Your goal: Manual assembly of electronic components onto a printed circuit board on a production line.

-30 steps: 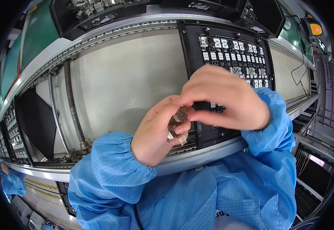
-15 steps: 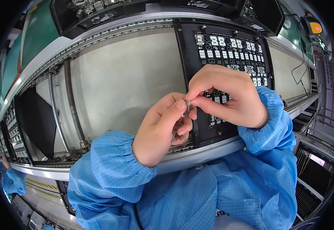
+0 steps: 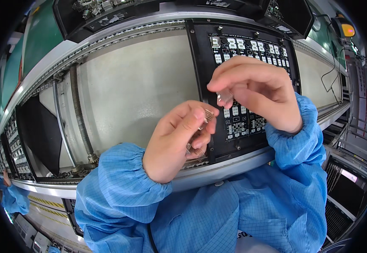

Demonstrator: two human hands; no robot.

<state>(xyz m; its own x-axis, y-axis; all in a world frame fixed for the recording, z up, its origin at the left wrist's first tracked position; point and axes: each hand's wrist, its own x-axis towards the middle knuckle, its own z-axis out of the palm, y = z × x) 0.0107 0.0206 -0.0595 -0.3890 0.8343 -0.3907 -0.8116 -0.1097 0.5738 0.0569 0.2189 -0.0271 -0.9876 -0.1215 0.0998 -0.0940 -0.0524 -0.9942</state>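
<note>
My left hand (image 3: 169,141) is curled around several small silvery metal parts with rows of fine pins or fins (image 3: 209,114); their exact kind is too small to tell. Some stick out by the thumb tip, others show below the curled fingers. Up and to the right, my right hand (image 3: 270,88) is closed, with a small shiny metal piece (image 3: 224,98) at its fingertips, partly hidden by them. That hand hovers above a circuit board (image 3: 247,130) with many white components. The board sits in a black carrier frame (image 3: 201,63), partly covered by my hands.
A conveyor rail with a chain (image 3: 120,41) runs along the far side. Black bins, one with metal parts (image 3: 91,9), stand beyond it. Left are a ribbed rod (image 3: 77,114) and more boards (image 3: 17,145). A co-worker's blue sleeve (image 3: 15,198) shows at far left.
My right hand has drawn away from the left, up and to the right, with a small metal piece. The left hand stays nearly in place; the carrier has shifted slightly left.
</note>
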